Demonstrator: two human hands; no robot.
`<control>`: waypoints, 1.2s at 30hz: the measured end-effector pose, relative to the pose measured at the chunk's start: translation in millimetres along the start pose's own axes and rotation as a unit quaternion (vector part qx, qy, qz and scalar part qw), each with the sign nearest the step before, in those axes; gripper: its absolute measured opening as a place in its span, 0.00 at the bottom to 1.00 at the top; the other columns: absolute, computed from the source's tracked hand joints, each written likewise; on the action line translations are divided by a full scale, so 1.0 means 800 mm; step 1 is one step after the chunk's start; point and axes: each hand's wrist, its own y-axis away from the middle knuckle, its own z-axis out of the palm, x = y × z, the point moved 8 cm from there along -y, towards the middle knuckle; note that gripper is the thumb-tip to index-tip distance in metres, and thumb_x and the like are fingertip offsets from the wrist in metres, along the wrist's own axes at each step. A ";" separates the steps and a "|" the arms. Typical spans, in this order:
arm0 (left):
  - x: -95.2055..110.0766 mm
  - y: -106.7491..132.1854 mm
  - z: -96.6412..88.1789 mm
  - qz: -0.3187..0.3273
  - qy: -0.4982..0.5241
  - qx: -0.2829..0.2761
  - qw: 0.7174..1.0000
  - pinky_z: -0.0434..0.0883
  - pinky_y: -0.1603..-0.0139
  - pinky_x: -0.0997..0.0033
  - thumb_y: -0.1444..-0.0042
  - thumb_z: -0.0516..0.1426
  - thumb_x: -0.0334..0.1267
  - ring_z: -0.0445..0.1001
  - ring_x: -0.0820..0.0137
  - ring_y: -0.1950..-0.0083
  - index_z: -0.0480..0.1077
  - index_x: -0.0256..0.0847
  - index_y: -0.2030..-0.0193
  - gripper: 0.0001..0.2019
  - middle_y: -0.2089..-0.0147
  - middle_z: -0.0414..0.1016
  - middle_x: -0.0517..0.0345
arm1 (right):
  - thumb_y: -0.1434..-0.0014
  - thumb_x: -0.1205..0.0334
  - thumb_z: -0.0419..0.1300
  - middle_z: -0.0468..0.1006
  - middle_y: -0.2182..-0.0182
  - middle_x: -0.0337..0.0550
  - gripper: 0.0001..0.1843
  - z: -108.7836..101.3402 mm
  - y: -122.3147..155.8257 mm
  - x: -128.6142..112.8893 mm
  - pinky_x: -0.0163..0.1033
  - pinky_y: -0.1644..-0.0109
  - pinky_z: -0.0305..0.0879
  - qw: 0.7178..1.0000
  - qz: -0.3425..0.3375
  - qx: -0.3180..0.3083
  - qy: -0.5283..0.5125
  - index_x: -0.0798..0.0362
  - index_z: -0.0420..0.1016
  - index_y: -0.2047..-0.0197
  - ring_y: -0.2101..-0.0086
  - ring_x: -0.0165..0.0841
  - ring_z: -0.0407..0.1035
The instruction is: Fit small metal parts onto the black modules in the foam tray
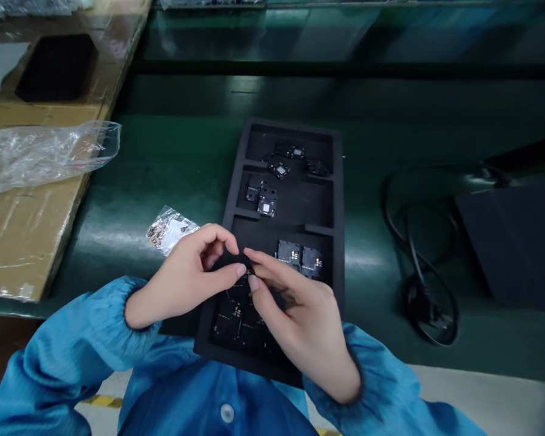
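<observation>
My left hand and my right hand meet over the near end of a black foam tray, fingertips pinched together on a small dark part that I cannot make out clearly. The tray has several compartments holding small black modules, some with pale square centres. Dark circuit pieces lie in the nearest compartment under my hands. Both sleeves are blue.
A small clear bag of tiny metal parts lies left of the tray on the green bench. Cardboard with a crumpled plastic bag sits at far left. A black cable and dark box are at right.
</observation>
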 end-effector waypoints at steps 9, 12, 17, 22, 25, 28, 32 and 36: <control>-0.012 -0.005 0.010 -0.016 0.048 -0.039 0.998 0.65 0.64 0.72 0.43 0.61 0.35 0.65 0.74 0.65 0.67 0.42 0.58 0.08 0.64 0.64 0.63 | 0.33 0.67 0.61 0.82 0.58 0.39 0.17 0.006 -0.005 0.008 0.35 0.57 0.77 0.996 0.037 -0.029 -0.072 0.50 0.76 0.42 0.61 0.36 0.79; -0.013 -0.007 0.013 -0.021 0.064 -0.052 0.996 0.64 0.65 0.73 0.43 0.61 0.35 0.64 0.75 0.66 0.66 0.42 0.59 0.08 0.65 0.62 0.64 | 0.33 0.67 0.61 0.82 0.58 0.40 0.17 0.008 -0.006 0.008 0.35 0.58 0.77 0.996 0.042 -0.033 -0.077 0.50 0.77 0.42 0.61 0.36 0.79; -0.015 -0.008 0.018 -0.037 0.092 -0.067 0.993 0.63 0.66 0.73 0.45 0.61 0.33 0.63 0.76 0.67 0.64 0.41 0.60 0.09 0.66 0.61 0.66 | 0.33 0.66 0.60 0.82 0.62 0.41 0.18 0.008 -0.007 0.008 0.39 0.59 0.79 0.994 0.052 -0.046 -0.079 0.50 0.77 0.41 0.66 0.37 0.78; -0.019 -0.009 0.020 -0.043 0.108 -0.080 0.990 0.62 0.68 0.75 0.46 0.62 0.33 0.62 0.76 0.68 0.63 0.42 0.62 0.11 0.68 0.59 0.67 | 0.32 0.64 0.59 0.81 0.64 0.41 0.18 0.012 -0.006 0.011 0.40 0.60 0.78 0.992 0.058 -0.072 -0.086 0.51 0.77 0.40 0.66 0.38 0.77; -0.022 -0.009 0.021 -0.045 0.113 -0.079 0.989 0.64 0.67 0.74 0.46 0.62 0.34 0.63 0.76 0.69 0.65 0.41 0.61 0.10 0.68 0.62 0.66 | 0.32 0.65 0.59 0.81 0.59 0.41 0.19 0.013 -0.009 0.014 0.40 0.55 0.77 0.991 0.054 -0.067 -0.102 0.49 0.74 0.39 0.63 0.37 0.77; -0.022 -0.006 0.022 -0.035 0.109 -0.068 0.991 0.66 0.65 0.72 0.42 0.61 0.38 0.66 0.74 0.68 0.70 0.40 0.57 0.08 0.66 0.68 0.62 | 0.35 0.66 0.62 0.81 0.60 0.41 0.19 0.009 -0.014 0.017 0.41 0.53 0.76 0.988 0.052 -0.039 -0.138 0.48 0.73 0.41 0.61 0.37 0.77; -0.025 0.004 0.021 -0.019 0.129 -0.025 0.991 0.66 0.67 0.73 0.39 0.61 0.43 0.67 0.74 0.68 0.73 0.41 0.57 0.09 0.65 0.70 0.60 | 0.38 0.66 0.66 0.81 0.62 0.40 0.12 0.009 -0.020 0.022 0.38 0.54 0.75 0.977 0.062 -0.025 -0.204 0.48 0.78 0.51 0.60 0.37 0.77; -0.029 0.012 0.023 -0.016 0.146 -0.018 0.989 0.68 0.66 0.73 0.39 0.61 0.42 0.70 0.72 0.64 0.72 0.42 0.57 0.08 0.62 0.73 0.57 | 0.40 0.64 0.67 0.82 0.59 0.42 0.09 0.006 -0.022 0.020 0.41 0.53 0.77 0.983 0.068 -0.016 -0.167 0.49 0.82 0.55 0.59 0.40 0.78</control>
